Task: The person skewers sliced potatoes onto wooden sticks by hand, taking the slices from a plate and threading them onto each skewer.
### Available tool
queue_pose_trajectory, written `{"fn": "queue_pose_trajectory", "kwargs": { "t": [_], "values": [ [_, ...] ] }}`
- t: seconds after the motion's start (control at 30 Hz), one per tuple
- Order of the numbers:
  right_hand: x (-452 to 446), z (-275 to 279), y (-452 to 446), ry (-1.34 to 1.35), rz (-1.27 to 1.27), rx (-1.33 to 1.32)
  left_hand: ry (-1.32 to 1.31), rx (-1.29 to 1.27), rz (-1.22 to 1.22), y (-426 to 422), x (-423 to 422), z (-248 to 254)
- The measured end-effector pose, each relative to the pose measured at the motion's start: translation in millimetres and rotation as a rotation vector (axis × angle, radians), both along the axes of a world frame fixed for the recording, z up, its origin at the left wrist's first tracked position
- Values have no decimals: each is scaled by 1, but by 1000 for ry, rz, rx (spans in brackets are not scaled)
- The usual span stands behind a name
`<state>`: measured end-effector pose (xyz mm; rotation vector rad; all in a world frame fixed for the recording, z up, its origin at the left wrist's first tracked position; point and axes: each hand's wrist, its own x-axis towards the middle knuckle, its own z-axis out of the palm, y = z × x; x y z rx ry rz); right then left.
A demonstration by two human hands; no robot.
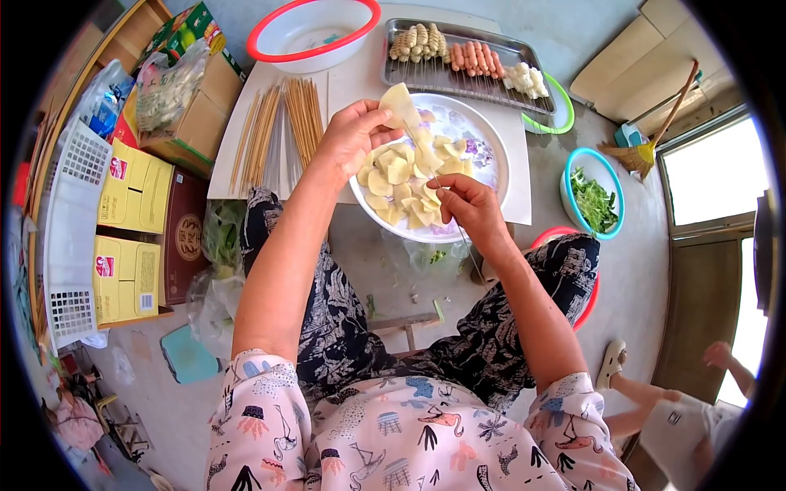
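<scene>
Between finger and thumb, my left hand pinches a thin pale potato slice, raised over the white plate's left side. My right hand is closed on a thin skewer, whose lower end sticks out below the hand. More slices are threaded along the skewer between my hands, above the plate. The floral-patterned white plate bears a heap of loose pale slices. To the left of the plate, bundles of wooden skewers lie on the table.
A metal tray with skewered food stands at the back, beside a red-rimmed white basin. Blue-rimmed bowl of greens stands at right. Yellow boxes stand at left. Another person's leg shows at lower right.
</scene>
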<state>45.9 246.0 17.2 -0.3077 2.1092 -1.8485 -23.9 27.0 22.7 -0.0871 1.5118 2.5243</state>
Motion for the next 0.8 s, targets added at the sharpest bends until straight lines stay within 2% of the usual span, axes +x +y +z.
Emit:
{"fn": "queue_pose_trajectory", "kwargs": {
  "t": [0.17, 0.8],
  "values": [
    [1, -1, 0, -24, 7, -13, 4, 63, 41, 0, -3, -7],
    [1, 1, -4, -68, 1, -12, 30, -89, 41, 7, 1, -2]
  ]
}}
